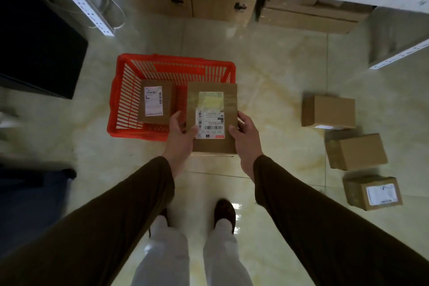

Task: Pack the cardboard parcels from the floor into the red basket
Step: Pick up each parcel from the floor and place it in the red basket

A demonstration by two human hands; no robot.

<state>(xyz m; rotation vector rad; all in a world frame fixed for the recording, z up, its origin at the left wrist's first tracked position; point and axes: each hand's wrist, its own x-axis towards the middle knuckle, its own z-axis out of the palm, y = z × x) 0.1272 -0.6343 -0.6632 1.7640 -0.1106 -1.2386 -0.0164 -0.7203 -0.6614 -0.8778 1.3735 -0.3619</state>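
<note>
One parcel (155,101) lies in the red basket (171,59), both hands, left hand (180,131) and right hand (245,133), grip a second parcel (214,90) over its edge, and three parcels (328,111) wait on the floor (267,58) at right of the frame.

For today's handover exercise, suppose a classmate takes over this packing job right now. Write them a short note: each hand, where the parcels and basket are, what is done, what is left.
Left hand and right hand: both grip the held parcel, one on each side, label up, above the near right part of the red basket.
Done: one labelled parcel already lies inside the basket, on its left side.
Left: set the held parcel in beside it, then fetch three floor parcels to the right: far parcel, middle parcel, near parcel.
The boxes under the shelves look like stock, probably not part of the job.
</note>
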